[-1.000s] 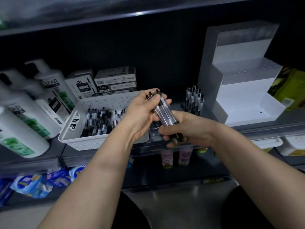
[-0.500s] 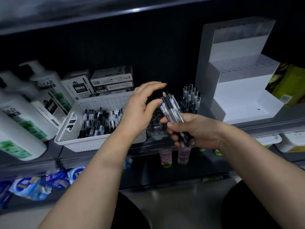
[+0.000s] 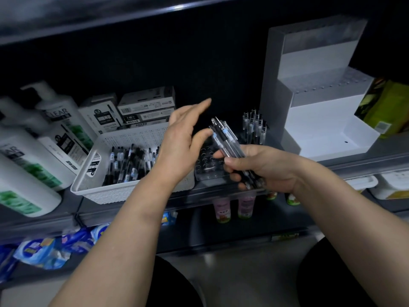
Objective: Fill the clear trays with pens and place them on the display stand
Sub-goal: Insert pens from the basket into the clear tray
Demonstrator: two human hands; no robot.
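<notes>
Gripping a bundle of pens (image 3: 230, 147), the right hand (image 3: 265, 169) curls round them; left hand (image 3: 183, 142) spread, holding nothing; clear tray (image 3: 207, 168) half hidden.

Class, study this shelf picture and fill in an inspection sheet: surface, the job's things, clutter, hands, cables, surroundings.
Surface: dark shelf, crowded and dimly lit.
Job's things: bundle of pens held up; loose pens in a white basket; clear tray on the shelf, its visible holes unfilled; upright pens stand behind it; white display stand at right, its steps bare.
Clutter: shampoo bottles and small boxes at left.
Hands: right hand grips the bundle; left hand open, thumb by the pen tops.
Cables: nothing seen.
Surroundings: small bottles and blue packets on the shelf below.
</notes>
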